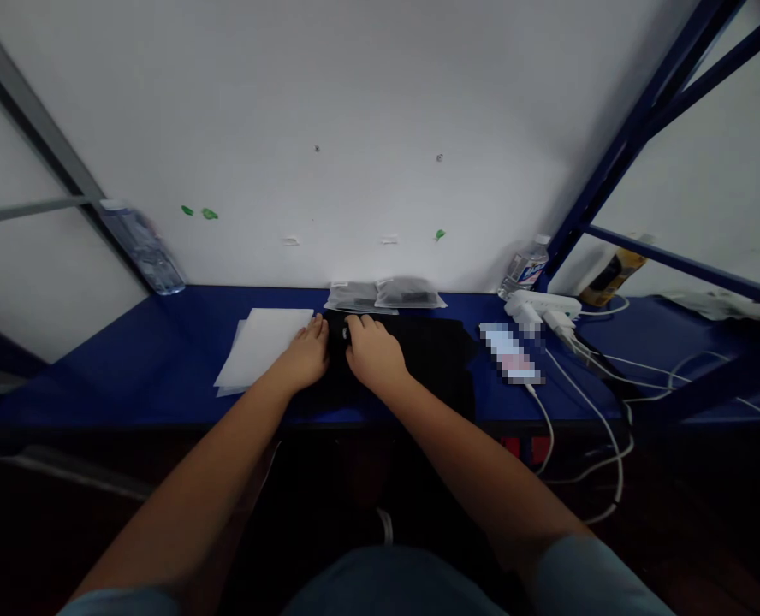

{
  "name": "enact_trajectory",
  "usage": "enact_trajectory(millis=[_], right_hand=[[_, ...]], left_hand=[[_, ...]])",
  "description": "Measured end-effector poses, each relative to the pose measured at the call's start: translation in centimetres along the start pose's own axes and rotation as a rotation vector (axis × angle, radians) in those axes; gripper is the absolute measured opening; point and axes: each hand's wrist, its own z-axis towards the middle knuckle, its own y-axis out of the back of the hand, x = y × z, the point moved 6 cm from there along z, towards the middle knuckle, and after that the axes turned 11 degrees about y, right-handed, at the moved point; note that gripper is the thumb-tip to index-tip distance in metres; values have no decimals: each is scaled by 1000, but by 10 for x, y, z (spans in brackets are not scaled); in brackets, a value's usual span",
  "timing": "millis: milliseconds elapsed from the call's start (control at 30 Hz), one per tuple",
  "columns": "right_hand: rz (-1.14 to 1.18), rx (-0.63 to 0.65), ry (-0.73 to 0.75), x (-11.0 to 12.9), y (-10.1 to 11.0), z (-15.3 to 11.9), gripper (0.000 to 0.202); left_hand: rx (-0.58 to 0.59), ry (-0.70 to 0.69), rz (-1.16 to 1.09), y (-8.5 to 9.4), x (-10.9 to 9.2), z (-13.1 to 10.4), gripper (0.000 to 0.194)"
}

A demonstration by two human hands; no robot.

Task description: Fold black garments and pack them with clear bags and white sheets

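Observation:
A black cloth (435, 346), perhaps a folded garment, lies on the blue tabletop in front of me. My left hand (307, 353) rests flat at the cloth's left end, beside a stack of white sheets (268, 342); its fingers point away from me and hold nothing. Just to the right, my right hand (376, 351) is bent over the cloth, fingers curled towards the thumb. A small dark item with a pale mark (346, 332) shows between them; its kind is too dark to make out. Behind the cloth lie two frosted plastic bags (409, 293) with dark contents.
On the right are a phone (510, 352) on a charging cable, a white power strip (543, 304) with several cords, and a clear bottle (526, 267). A large plastic bottle (145, 250) leans at the left. Blue frame posts (617, 162) flank the tabletop (142, 359); a white wall stands behind.

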Motion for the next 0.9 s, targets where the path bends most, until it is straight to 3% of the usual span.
enact_trajectory(millis=[267,400,533,667,800,900], right_hand=[[311,-425,-148,-48,33,-37,56],[251,-509,-253,-76,41,-64,55],[77,-484,-260,-95,33,-86,52],[-61,-303,-269,-105,9,-97,46],[-50,-247,-301,-108,-3,-98,46],[5,-208,-358,-109,-3,-94,55]], left_hand=[[-11,-44,35,9,-8,-7,67],[-11,-46,27,9,-8,-7,68],[-3,-44,10,9,-8,-6,68],[2,-45,27,9,-9,-6,66],[-10,-69,11,14,-10,-6,63],[-10,-201,-63,23,-18,-12,57]])
